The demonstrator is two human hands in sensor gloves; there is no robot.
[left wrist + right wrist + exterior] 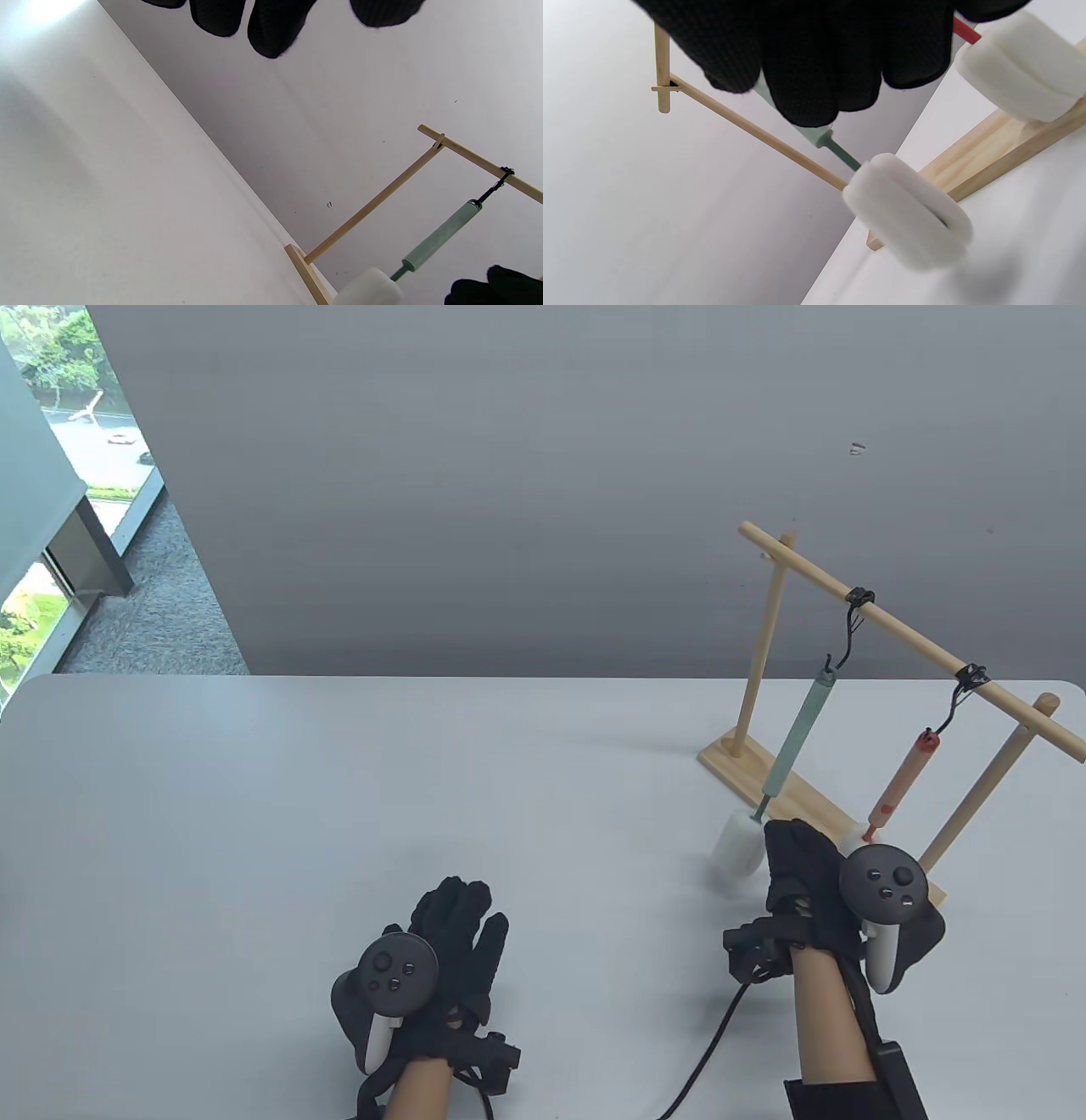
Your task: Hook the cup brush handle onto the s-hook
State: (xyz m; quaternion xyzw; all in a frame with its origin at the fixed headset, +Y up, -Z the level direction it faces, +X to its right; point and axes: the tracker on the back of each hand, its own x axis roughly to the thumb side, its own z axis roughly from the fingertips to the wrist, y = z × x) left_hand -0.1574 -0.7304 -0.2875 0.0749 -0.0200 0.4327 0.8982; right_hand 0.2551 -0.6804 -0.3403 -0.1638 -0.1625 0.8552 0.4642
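The green brush (796,746) hangs by its handle top from the left hook (851,632) on the rack's crossbar (912,640), tilted, its white sponge head (736,851) low over the table (339,814) just off the near edge of the wooden base (747,763). Beside it, the orange brush (904,785) hangs from the right hook (963,695), and its sponge head shows in the right wrist view (1022,67) just above the base.

The right hand (814,891) sits right next to the green brush, fingers bunched and pointing at the rack. In the right wrist view the fingertips (806,84) cover the lower handle, with the green stem (842,153) running out below them to the sponge. Touching or gripping? Cannot tell, and its open-or-closed state is unclear too.

The left hand (441,959) is well apart on the near table, palm down, fingers stretched forward and loosely spread, holding nothing. Its wrist view shows the fingertips (275,29) hanging free, with the rack and green brush (441,235) off in the distance.
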